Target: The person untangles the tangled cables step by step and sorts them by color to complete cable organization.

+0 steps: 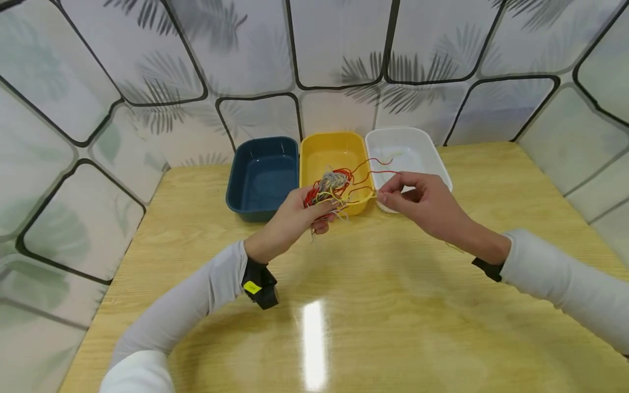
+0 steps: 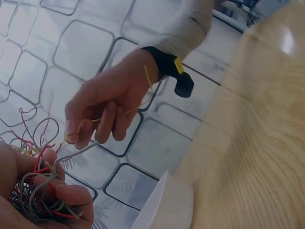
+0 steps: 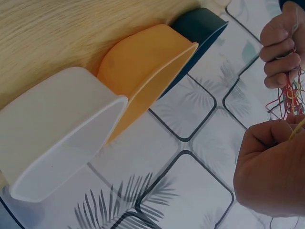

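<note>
A tangled bundle of thin red, grey and yellow wires [image 1: 335,182] is gripped in my left hand [image 1: 297,214], over the front part of the yellow bin. Several loose red ends stick out of it to the right. My right hand [image 1: 429,210] pinches a yellow wire [image 2: 148,80] between thumb and forefinger, by the front of the white bin. In the left wrist view that wire trails back across the palm, and a grey wire end [image 2: 78,153] juts from the bundle below the right fingertips. The right wrist view shows both hands at its right edge, partly cut off.
Three bins stand side by side along the back of the wooden table [image 1: 373,305]: dark blue [image 1: 262,180] on the left, yellow [image 1: 331,143] in the middle, white [image 1: 400,139] on the right. A patterned wall covering [image 1: 339,109] rises right behind them.
</note>
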The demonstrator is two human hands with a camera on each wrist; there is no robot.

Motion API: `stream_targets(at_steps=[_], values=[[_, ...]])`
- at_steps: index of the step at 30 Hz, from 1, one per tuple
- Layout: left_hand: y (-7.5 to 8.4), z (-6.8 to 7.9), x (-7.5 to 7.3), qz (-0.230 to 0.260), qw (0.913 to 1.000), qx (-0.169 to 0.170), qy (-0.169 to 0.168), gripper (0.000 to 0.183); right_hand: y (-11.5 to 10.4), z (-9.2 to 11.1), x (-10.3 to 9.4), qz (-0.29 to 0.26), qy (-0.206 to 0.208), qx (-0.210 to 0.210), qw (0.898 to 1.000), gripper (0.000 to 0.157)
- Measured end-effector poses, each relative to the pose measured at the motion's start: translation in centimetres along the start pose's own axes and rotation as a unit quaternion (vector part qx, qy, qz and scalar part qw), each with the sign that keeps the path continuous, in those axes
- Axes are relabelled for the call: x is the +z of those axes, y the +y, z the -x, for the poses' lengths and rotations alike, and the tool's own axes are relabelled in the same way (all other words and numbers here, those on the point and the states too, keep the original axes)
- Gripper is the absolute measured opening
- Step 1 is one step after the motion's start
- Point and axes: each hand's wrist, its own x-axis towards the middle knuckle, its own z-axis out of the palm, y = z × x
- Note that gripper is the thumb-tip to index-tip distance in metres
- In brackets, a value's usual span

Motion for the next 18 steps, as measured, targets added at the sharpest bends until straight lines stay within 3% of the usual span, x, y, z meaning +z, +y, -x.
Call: stream_targets(at_steps=[5,8,12,15,18], values=[[-0.1,0.1,0.1,0.082,0.9965,-0.001,-0.015,0.031,0.3,0.5,0.9,0.035,-0.035,-0.091,0.995,0.005],[-0.2,0.1,0.1,0.092,0.9956,0.002,-0.016,0.029,0.2,0.4,1.2,0.047,-0.032,-0.078,0.995,0.005],[-0.5,0.2,0.2,0.018,0.9998,0.005,0.004,0.026,-0.1,0.6,1.2,0.037,-0.040,-0.061,0.997,0.005],[-0.7,0.3,0.4,-0.044,0.9990,0.001,0.004,0.025,-0.4,0.6,1.3,0.057,-0.038,-0.113,0.991,0.008],[-0.7,0.2,0.4,-0.062,0.9978,-0.011,-0.019,0.025,-0.4,0.1,1.3,0.120,-0.008,-0.189,0.975,0.011]])
